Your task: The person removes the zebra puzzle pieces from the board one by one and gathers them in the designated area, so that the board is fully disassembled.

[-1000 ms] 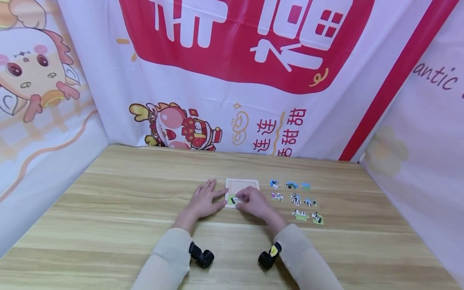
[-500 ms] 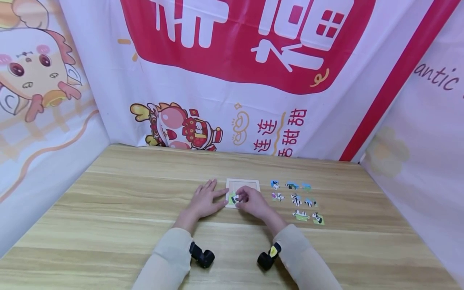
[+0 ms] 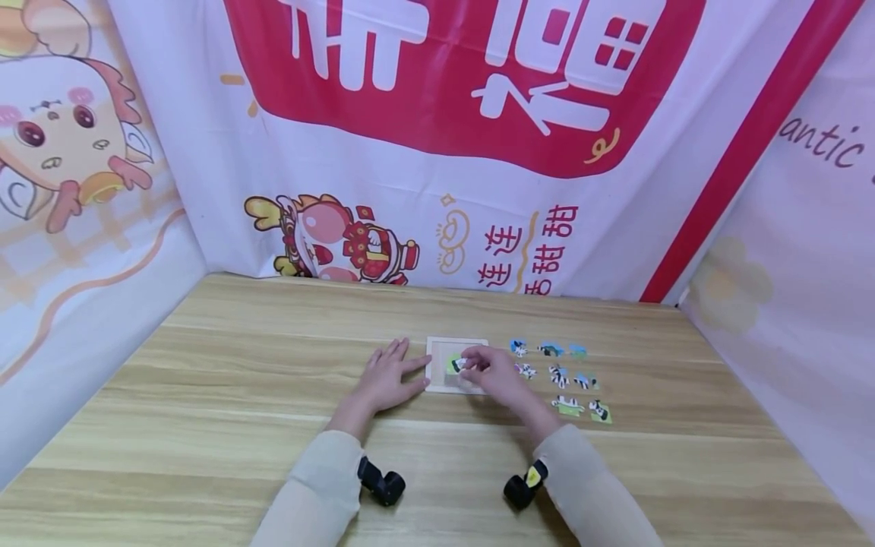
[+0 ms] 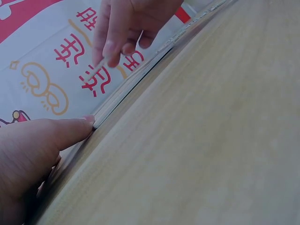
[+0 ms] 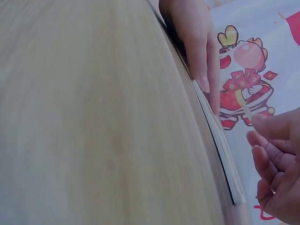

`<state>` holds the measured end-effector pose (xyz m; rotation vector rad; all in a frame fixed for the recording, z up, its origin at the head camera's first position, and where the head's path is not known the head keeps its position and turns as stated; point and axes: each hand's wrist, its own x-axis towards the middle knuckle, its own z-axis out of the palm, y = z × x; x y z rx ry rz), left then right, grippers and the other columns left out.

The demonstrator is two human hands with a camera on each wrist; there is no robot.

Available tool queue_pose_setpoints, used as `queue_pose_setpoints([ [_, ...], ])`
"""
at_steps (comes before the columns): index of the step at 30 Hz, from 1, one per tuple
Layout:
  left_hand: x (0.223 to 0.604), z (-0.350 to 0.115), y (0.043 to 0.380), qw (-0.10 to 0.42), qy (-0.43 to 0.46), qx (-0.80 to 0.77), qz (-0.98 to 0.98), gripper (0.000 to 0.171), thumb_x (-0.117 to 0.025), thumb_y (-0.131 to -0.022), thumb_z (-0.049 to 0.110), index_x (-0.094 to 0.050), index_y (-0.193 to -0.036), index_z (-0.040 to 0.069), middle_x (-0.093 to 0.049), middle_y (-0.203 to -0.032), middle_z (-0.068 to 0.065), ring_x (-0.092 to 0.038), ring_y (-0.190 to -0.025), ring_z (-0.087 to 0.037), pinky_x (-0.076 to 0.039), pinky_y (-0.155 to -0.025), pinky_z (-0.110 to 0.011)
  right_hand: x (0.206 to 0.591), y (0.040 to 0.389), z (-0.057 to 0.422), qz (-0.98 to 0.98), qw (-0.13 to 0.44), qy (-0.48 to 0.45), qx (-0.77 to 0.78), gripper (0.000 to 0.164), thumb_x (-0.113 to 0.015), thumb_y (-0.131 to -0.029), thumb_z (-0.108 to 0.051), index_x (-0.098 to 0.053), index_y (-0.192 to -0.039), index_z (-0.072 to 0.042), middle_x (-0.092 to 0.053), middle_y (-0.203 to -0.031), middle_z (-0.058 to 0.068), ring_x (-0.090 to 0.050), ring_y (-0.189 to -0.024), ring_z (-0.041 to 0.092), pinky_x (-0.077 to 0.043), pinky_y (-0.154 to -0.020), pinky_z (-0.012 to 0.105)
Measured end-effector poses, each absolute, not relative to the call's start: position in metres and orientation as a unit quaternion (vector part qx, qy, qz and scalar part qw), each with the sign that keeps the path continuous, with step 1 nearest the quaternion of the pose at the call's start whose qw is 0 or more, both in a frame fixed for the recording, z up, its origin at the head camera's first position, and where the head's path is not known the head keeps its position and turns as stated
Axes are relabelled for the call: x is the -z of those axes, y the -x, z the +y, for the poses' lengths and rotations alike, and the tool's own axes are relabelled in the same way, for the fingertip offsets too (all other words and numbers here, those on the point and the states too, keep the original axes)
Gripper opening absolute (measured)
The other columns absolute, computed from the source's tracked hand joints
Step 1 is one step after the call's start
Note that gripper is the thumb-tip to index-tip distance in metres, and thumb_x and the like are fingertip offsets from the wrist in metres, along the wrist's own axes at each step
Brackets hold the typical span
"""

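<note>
My right hand point(image 3: 499, 376) pinches a green puzzle piece with a black-and-white animal on it point(image 3: 454, 365), between thumb and fingertips. The piece is lifted above a shallow wooden puzzle tray point(image 3: 456, 339); in the left wrist view it shows edge-on as a thin pale strip point(image 4: 95, 71), well above the tray's edge point(image 4: 123, 100). Spread flat on the table, my left hand point(image 3: 386, 377) has its thumb and index fingertip against the tray's left side. Seen from the right wrist, the left hand point(image 5: 194, 40) touches the tray's far end. The tray's right part is hidden behind my right hand.
Several loose puzzle pieces point(image 3: 558, 376) with animal prints lie in rough rows right of the tray on the wooden table point(image 3: 239, 425). One purple-and-white piece point(image 3: 527, 371) lies close to my right hand. A printed cloth point(image 3: 383, 167) hangs behind the table.
My right hand has lifted the green puzzle piece from the tray's lower left corner and moved it up and to the right. My left hand has stayed in place.
</note>
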<state>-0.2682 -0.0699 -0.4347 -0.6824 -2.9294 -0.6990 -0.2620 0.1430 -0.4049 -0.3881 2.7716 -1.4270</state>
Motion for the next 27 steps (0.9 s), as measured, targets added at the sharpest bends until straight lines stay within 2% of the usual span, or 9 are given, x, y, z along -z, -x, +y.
queue_pose_setpoints([
  [4, 0.434, -0.07, 0.268, 0.022, 0.218, 0.23, -0.948, 0.047, -0.046, -0.083, 0.048, -0.046, -0.125, 0.028, -0.018, -0.139, -0.017, -0.009, -0.127, -0.03, -0.004, -0.1, -0.047, 0.397, 0.257, 0.159, 0.879, 0.009, 0.125, 0.461, 0.021, -0.065, -0.076, -0.009, -0.061, -0.097, -0.01, -0.057, -0.078, -0.001, -0.05, -0.073, 0.017, -0.043, -0.059, 0.028],
  [15, 0.434, -0.07, 0.268, 0.023, 0.218, 0.235, -0.947, 0.047, -0.047, -0.083, 0.048, -0.046, -0.125, 0.028, -0.018, -0.139, -0.016, -0.009, -0.127, -0.029, -0.004, -0.1, -0.047, 0.384, 0.242, 0.21, 0.871, 0.003, 0.15, 0.468, 0.026, -0.064, -0.078, -0.012, -0.06, -0.104, -0.008, -0.057, -0.086, 0.004, -0.05, -0.076, 0.02, -0.043, -0.064, 0.031],
  [22, 0.436, -0.069, 0.269, 0.025, 0.218, 0.235, -0.947, 0.046, -0.047, -0.083, 0.048, -0.047, -0.125, 0.028, -0.019, -0.139, -0.017, -0.01, -0.127, -0.029, -0.004, -0.1, -0.047, 0.377, 0.228, 0.232, 0.874, -0.004, 0.16, 0.458, 0.024, -0.062, -0.078, -0.006, -0.059, -0.101, 0.002, -0.057, -0.084, 0.011, -0.049, -0.074, 0.022, -0.043, -0.059, 0.026],
  [27, 0.435, -0.07, 0.269, 0.023, 0.219, 0.233, -0.947, 0.046, -0.047, -0.083, 0.047, -0.047, -0.125, 0.027, -0.019, -0.139, -0.017, -0.01, -0.127, -0.03, -0.004, -0.1, -0.047, 0.393, 0.229, 0.248, 0.865, 0.005, 0.164, 0.475, 0.027, -0.065, -0.075, -0.005, -0.059, -0.099, 0.004, -0.056, -0.082, 0.01, -0.05, -0.073, 0.021, -0.044, -0.06, 0.025],
])
